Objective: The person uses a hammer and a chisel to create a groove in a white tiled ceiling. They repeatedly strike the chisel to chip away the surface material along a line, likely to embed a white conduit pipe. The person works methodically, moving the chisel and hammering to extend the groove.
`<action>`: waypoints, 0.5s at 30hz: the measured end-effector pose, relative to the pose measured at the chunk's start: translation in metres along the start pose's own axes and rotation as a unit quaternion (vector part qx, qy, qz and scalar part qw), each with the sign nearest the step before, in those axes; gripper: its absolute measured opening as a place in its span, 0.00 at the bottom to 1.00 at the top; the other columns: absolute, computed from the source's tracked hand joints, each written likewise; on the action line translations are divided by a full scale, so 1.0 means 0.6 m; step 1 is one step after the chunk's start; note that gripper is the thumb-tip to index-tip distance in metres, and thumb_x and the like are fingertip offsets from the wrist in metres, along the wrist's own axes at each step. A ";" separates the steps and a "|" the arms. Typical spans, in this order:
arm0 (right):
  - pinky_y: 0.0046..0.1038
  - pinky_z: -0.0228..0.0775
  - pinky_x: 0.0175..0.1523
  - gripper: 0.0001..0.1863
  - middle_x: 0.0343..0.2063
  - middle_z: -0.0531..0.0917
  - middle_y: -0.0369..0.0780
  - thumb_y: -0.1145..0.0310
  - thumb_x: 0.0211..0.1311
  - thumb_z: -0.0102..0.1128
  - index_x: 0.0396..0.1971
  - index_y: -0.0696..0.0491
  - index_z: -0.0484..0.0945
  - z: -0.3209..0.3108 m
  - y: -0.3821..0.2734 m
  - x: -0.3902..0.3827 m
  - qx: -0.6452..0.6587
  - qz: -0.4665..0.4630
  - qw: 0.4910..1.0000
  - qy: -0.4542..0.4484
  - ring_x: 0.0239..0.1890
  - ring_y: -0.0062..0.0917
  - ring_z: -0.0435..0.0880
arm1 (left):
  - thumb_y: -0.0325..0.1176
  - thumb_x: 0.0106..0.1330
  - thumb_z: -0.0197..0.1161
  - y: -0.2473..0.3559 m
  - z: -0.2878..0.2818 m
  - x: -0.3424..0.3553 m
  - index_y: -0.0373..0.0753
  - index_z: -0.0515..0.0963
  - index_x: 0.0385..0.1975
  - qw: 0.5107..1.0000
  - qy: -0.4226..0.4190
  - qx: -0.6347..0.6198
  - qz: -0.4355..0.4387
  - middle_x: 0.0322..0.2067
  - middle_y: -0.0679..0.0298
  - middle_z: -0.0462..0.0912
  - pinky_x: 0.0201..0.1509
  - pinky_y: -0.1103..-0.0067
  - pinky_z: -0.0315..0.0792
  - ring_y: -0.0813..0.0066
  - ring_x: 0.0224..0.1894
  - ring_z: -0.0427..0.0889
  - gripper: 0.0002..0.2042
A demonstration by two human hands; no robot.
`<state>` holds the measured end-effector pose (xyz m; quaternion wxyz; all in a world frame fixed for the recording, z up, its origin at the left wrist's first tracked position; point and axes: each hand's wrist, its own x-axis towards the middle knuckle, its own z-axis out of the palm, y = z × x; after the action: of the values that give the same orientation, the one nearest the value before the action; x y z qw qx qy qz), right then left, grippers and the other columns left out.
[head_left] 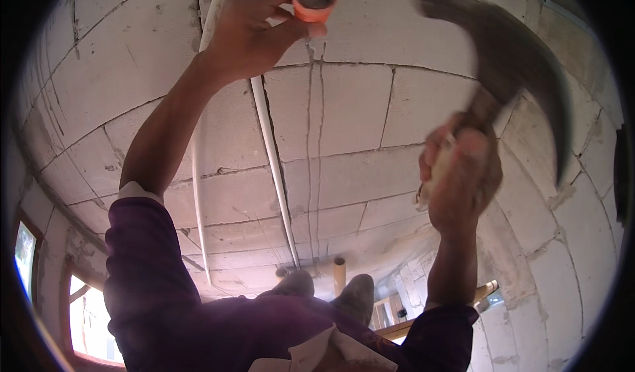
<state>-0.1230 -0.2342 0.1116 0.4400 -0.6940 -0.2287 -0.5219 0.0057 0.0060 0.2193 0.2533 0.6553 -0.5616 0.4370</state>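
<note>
Up against the pale block wall [350, 107], my left hand [248, 38] is closed round an orange-handled chisel [312, 0]. Its round grey struck end faces me, and its tip is hidden. Just below it, two thin parallel grooves [315, 121] run down the blocks. On the right, my right hand [466, 173] grips a claw hammer [506, 54] by its handle. The hammer is raised, with its head above my fist and apart from the chisel. Motion blurs the hammer and the hand.
White pipes [270, 134] run down the wall left of the grooves. A short tan pipe [339, 276] stands near my shoes [356, 296]. Window openings [92, 316] are at lower left, and another block wall [549, 226] rises on the right.
</note>
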 end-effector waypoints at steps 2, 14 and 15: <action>0.20 0.60 0.19 0.30 0.18 0.70 0.38 0.41 0.69 0.36 0.34 0.57 0.67 -0.010 -0.008 -0.027 0.048 0.047 0.995 0.073 0.15 0.18 0.68 | 0.23 0.58 0.66 -0.001 0.003 -0.011 0.32 0.76 0.46 0.999 0.037 -0.035 0.012 0.43 0.59 0.83 0.48 0.77 0.78 0.73 0.42 0.83 0.15; 0.18 0.51 0.19 0.28 0.11 0.67 0.32 0.44 0.70 0.33 0.28 0.56 0.68 -0.037 0.005 -0.056 0.071 0.156 0.982 0.084 0.13 0.13 0.65 | 0.26 0.58 0.68 0.009 0.011 0.031 0.36 0.78 0.43 0.998 0.004 -0.057 0.015 0.37 0.63 0.84 0.41 0.79 0.79 0.76 0.38 0.83 0.13; 0.18 0.51 0.19 0.28 0.11 0.67 0.32 0.44 0.70 0.33 0.28 0.55 0.68 -0.040 0.007 -0.056 0.067 0.150 0.984 0.074 0.13 0.13 0.65 | 0.24 0.58 0.67 0.006 0.013 0.035 0.37 0.78 0.42 0.998 -0.004 -0.059 0.020 0.35 0.63 0.84 0.40 0.80 0.79 0.78 0.36 0.84 0.12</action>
<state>-0.1441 -0.2522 0.0804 0.5747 -0.6487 -0.1226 -0.4835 0.0044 -0.0120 0.2329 0.2803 0.6299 -0.6003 0.4053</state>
